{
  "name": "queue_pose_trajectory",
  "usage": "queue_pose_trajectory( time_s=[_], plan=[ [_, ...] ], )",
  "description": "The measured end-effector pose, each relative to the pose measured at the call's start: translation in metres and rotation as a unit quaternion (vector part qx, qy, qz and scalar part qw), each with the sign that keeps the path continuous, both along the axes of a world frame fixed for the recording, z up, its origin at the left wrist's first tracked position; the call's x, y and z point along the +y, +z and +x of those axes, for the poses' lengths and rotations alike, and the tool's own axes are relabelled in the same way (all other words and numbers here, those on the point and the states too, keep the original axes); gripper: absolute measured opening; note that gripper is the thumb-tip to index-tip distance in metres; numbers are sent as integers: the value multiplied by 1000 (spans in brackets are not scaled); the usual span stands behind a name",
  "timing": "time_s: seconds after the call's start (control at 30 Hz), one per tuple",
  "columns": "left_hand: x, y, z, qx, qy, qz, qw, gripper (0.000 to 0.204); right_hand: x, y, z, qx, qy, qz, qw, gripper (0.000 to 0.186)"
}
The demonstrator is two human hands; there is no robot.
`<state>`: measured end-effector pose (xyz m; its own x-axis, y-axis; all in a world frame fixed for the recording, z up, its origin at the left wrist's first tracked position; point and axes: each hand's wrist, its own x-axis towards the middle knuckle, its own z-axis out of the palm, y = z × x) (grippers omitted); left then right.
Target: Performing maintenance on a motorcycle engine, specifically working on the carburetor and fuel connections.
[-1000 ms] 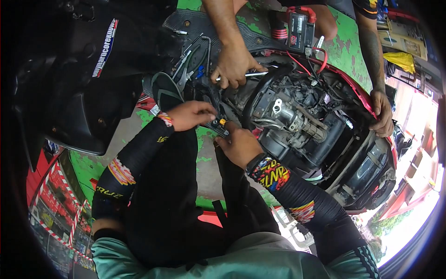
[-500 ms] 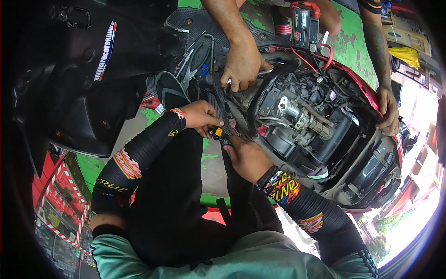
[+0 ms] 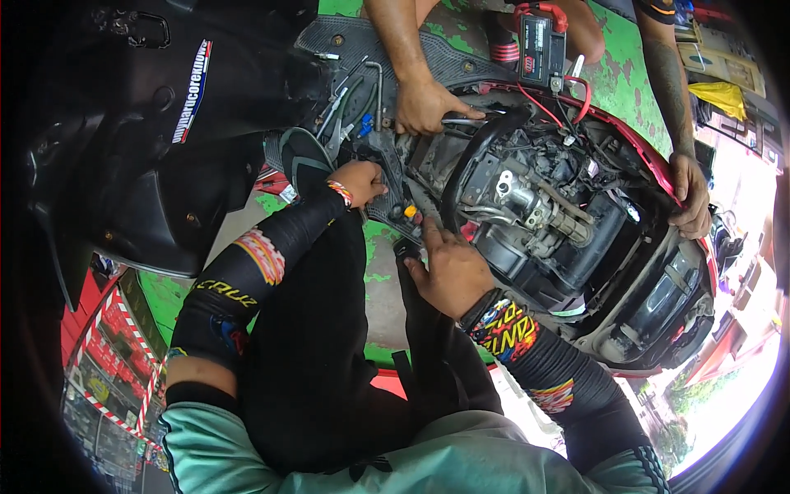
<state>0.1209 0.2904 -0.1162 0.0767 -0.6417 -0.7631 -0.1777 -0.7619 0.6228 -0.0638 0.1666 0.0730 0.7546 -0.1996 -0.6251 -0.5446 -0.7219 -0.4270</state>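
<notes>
My left hand is over the edge of the black ribbed footboard, its fingers curled. Whatever they may hold is hidden. On the right, my right hand has its thumb and forefinger around a small black part above my knee. Just beyond that forefinger, a small yellow-orange piece sits beside a reddish one, at the footboard's edge. The opened scooter body, its engine exposed, lies right of my hands. A co-worker's hand touches a metal tool handle by the black frame tube.
A wrench, hex key and pliers rest on the footboard, near a dark cap. A battery with red cables stands at the far side. Another hand grips the red side panel. Black scooter bodywork fills the left.
My left hand has moved up and left, away from the yellow-orange piece. My right hand has shifted slightly right. The co-worker's hand has opened and moved toward the frame tube.
</notes>
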Motion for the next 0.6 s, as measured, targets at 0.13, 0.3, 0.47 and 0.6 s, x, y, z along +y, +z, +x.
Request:
queue_pose_trajectory(
  time_s=[0.13, 0.3, 0.47, 0.6],
  plan=[
    [3, -9, -6, -17, -41, -24, 999, 25, -6, 15, -1, 25, -29, 15, 999, 69],
    [7, -17, -7, -90, -67, -100, 989, 25, -13, 22, -14, -47, -108, 50, 992, 53],
    [12, -25, -10, -103, -56, -104, 988, 23, -26, 21, -19, 3, -158, 83, 984, 43],
    [9, -29, -8, -107, -64, -92, 988, 23, -34, 19, -24, 14, -189, 121, 974, 42]
  ],
)
